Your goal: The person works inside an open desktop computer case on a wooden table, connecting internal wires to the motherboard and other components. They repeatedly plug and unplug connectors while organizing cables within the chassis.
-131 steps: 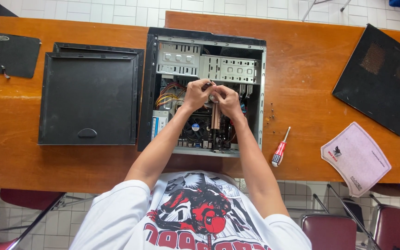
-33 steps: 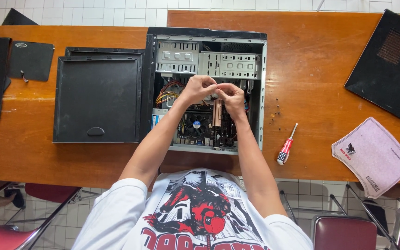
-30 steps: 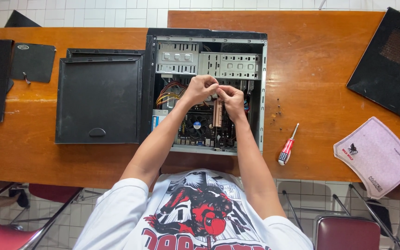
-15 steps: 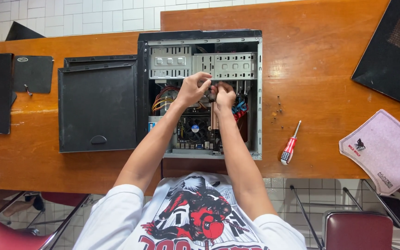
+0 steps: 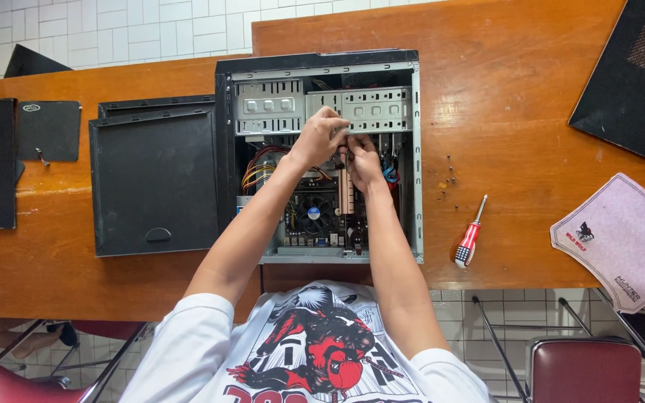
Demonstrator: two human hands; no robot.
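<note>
Both hands inside the open computer case

We are pinching a small part, too small to identify, with our left hand point(image 5: 321, 136) and right hand point(image 5: 361, 158) inside the computer case point(image 5: 321, 66), just near its drive cage point(image 5: 322, 110), above the motherboard fan point(image 5: 313, 212).

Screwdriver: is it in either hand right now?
No, the screwdriver lies on the table right of the computer case, away from both hands.

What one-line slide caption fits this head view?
Both hands, left hand and right hand, work inside an open computer case on a wooden table, red-handled screwdriver lying alongside.
</note>
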